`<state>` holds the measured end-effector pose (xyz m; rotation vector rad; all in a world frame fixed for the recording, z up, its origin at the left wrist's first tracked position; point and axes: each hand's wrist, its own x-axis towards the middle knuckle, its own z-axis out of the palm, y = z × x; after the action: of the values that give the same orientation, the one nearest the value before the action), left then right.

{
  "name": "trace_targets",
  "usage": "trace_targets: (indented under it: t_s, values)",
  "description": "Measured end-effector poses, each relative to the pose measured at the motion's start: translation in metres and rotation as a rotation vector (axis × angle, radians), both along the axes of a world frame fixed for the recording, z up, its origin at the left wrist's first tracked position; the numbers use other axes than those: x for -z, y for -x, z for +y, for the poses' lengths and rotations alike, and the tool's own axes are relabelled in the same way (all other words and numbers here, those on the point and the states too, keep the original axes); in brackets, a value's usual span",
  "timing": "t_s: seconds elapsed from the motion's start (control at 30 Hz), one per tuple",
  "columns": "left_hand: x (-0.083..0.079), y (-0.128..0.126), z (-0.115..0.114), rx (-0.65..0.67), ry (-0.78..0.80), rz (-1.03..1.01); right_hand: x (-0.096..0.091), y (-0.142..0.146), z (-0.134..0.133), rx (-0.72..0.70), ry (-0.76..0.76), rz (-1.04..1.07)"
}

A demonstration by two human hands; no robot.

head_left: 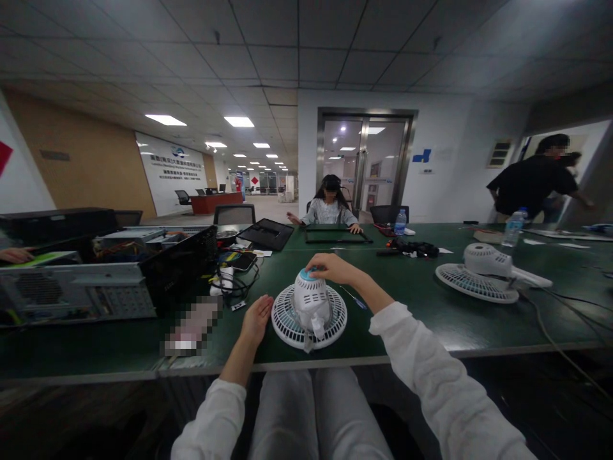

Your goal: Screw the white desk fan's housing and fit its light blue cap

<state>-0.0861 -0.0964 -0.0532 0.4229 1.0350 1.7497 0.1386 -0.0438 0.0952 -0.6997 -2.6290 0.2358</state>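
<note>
A white fan head lies grille-down on the green table in front of me, its motor housing pointing up. My right hand reaches over from the right, fingers closed around the light blue knob on top of the housing. At the left edge of the round grille rests my left hand, fingers stretched out and together, holding nothing. Just right of the fan, partly beside my right forearm, is a screwdriver with a blue handle.
On the left stands an opened computer case, with cables beside it. A second white fan lies on the right, its cord hanging over the edge. Across the table a person touches a black frame. Water bottles stand farther back.
</note>
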Motion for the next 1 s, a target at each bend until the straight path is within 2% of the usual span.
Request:
trace_targets:
  t_s: [0.27,0.6,0.83,1.0]
  values:
    - [0.008,-0.012,0.004,-0.091,-0.005,0.287,0.0,0.0,-0.001,-0.005,-0.025,-0.015]
    - [0.006,-0.014,-0.003,-0.159,0.005,0.658,0.0,-0.001,-0.003,-0.004,-0.024,-0.011]
    - [0.006,-0.013,-0.003,-0.163,0.02,0.733,0.002,-0.002,-0.001,0.007,0.005,0.02]
    - [0.007,-0.013,-0.002,-0.17,0.027,0.734,0.003,0.0,-0.004,0.074,-0.029,0.022]
